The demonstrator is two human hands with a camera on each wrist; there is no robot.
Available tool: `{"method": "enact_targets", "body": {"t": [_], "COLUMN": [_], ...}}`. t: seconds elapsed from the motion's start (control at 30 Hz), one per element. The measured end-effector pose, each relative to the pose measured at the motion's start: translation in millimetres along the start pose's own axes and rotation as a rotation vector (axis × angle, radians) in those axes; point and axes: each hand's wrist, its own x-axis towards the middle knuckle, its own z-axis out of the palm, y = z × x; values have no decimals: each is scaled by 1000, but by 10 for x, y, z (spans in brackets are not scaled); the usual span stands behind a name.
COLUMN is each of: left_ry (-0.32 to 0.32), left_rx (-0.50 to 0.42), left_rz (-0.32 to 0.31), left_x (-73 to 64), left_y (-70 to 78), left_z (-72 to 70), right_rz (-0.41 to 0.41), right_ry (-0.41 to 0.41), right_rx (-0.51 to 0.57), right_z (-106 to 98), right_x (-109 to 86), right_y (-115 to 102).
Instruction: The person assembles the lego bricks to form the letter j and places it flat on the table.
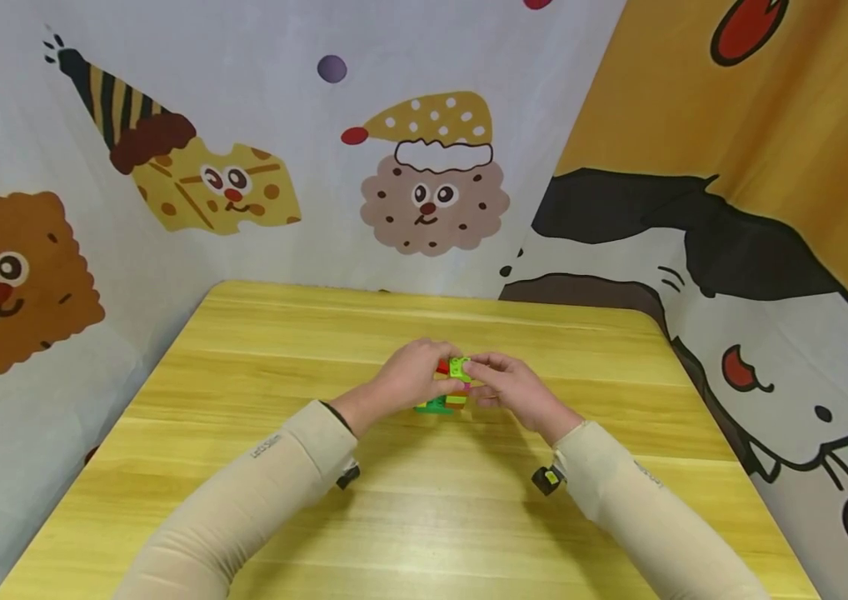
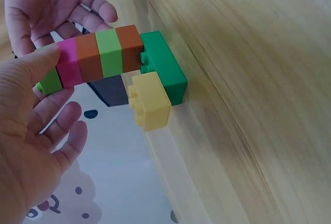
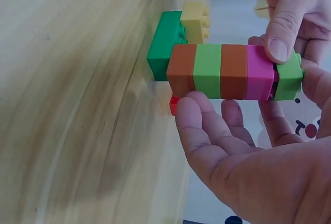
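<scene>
An upright stack of toy building blocks stands on the table between both hands. A dark green block (image 2: 164,66) forms its base, with a yellow block (image 2: 150,102) on one end. Beside the yellow one rise brown, light green, brown and pink blocks (image 3: 260,71). At the top, a light green block (image 3: 289,79) sits slightly tilted, a narrow gap showing below it. My left hand (image 1: 415,373) pinches this top block between thumb and index finger. My right hand (image 1: 512,387) also grips it, thumb at its studs, other fingers loosely curved beside the column.
A red block (image 3: 174,106), mostly hidden, shows behind the stack. The wooden table (image 1: 394,517) extends around the hands. A cloth printed with cartoon figures (image 1: 424,50) hangs at the table's far edge and sides.
</scene>
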Motion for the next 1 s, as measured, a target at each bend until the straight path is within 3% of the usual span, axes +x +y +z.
{"method": "enact_targets", "body": {"t": [0.7, 1.0], "left_ry": [-29, -26], "left_rx": [-76, -162], "left_rz": [-49, -49], "left_x": [3, 10], "left_y": [0, -32], "left_z": [9, 27], "right_rz": [79, 111], "right_ry": [-31, -7], "right_rx": [19, 16], "right_z": [-33, -22], "right_x": [-6, 9], "right_y": [-29, -55]}}
